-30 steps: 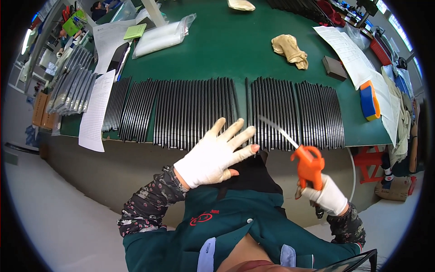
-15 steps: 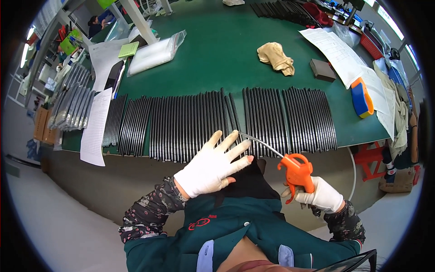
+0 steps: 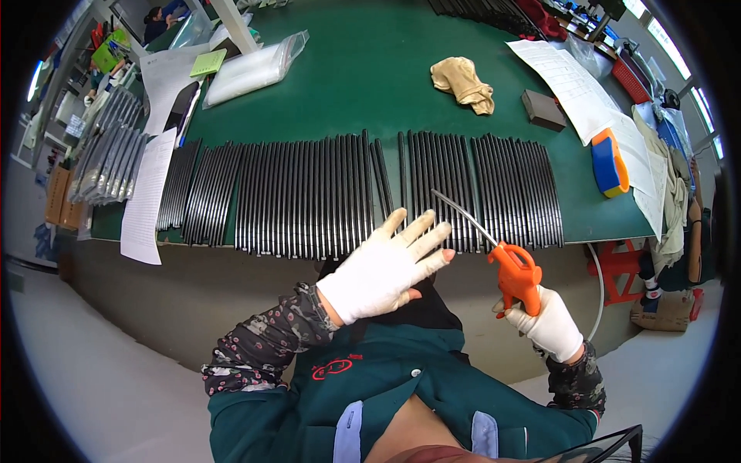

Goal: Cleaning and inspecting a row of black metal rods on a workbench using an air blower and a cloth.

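Observation:
Slim black rods [image 3: 309, 197] lie side by side in several groups along the table's near edge. My left hand [image 3: 386, 270], in a white work glove with a bare thumb tip, is spread open over the near ends of the rods around the middle gap. One loose rod [image 3: 402, 174] lies in that gap, just left of a right-hand group [image 3: 440, 185]. My gloved right hand [image 3: 549, 324] is wrapped round the handle of an orange air blow gun [image 3: 517, 278]. Its thin metal nozzle slants up and left above the right-hand rods.
A crumpled tan glove [image 3: 463, 83], a grey-brown block [image 3: 543, 109] and a blue-and-orange tool [image 3: 610, 163] lie on the green table [image 3: 363, 77]. Paper sheets lie on both sides. Bagged parts [image 3: 112, 154] are stacked at left. A pale hose [image 3: 602, 293] hangs at right.
My left hand has slid right, and a loose rod now sits nearer the right-hand group. The blow gun's nozzle has moved right and away from the left fingers. The whole view has shifted slightly.

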A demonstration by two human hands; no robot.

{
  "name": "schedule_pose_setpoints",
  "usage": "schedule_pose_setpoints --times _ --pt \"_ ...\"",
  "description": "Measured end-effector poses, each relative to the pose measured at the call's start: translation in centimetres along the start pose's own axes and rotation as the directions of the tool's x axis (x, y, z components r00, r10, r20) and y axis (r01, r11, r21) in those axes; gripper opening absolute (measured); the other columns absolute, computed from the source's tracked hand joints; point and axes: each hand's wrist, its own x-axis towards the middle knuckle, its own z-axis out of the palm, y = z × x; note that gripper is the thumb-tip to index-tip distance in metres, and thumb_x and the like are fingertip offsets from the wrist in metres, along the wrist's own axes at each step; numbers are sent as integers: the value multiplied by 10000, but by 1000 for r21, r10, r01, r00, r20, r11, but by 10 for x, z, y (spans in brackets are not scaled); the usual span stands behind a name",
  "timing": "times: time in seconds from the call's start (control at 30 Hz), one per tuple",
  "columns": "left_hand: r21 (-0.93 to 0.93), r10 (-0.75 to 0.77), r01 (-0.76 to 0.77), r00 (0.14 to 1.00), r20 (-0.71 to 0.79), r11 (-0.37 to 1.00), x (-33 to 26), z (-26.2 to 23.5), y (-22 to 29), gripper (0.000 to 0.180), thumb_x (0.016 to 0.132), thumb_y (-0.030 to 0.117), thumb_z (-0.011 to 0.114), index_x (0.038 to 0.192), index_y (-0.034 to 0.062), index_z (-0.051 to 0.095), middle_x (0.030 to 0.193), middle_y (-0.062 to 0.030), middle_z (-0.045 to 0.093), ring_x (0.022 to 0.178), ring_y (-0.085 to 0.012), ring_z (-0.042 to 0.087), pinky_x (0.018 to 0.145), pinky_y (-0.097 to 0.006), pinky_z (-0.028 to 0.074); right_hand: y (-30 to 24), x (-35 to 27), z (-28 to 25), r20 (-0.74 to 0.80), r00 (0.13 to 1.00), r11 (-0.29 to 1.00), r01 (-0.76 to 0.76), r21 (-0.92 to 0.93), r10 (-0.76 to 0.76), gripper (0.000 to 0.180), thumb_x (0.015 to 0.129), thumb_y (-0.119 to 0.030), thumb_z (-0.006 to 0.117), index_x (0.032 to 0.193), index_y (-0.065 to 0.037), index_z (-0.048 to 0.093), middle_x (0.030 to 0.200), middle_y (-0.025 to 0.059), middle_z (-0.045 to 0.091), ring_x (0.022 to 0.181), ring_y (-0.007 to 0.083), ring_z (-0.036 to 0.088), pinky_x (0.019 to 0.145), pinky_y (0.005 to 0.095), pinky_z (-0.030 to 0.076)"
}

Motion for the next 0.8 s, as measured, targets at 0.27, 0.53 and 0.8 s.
schedule_pose_setpoints --times 0.27,0.53,0.8 --pt "47 -74 79 992 -98 996 -21 -11 -6 688 609 231 817 1221 81 541 1350 -149 478 1282 -339 442 1033 -501 370 -28 -19 -12 -79 931 801 261 -539 -356 242 756 -18 655 993 -49 622 799 132 659 722 332 635 686 352 521" --pt "67 7 8 975 -224 998 -19 9 -7 537 669 133 744 1171 63 566 1305 -116 527 1228 -315 509 1015 -488 410 -71 -7 -8 22 886 500 282 -819 -464 177 763 -108 656 937 -76 647 729 146 646 677 350 641 638 410 528" --pt "56 13 -3 983 -186 998 -23 8 -10 622 623 196 768 1199 51 580 1376 -122 484 1301 -305 444 1066 -493 371 -85 16 -8 113 928 517 295 -804 -355 214 754 -139 668 954 -78 624 762 160 646 703 370 639 679 441 522"
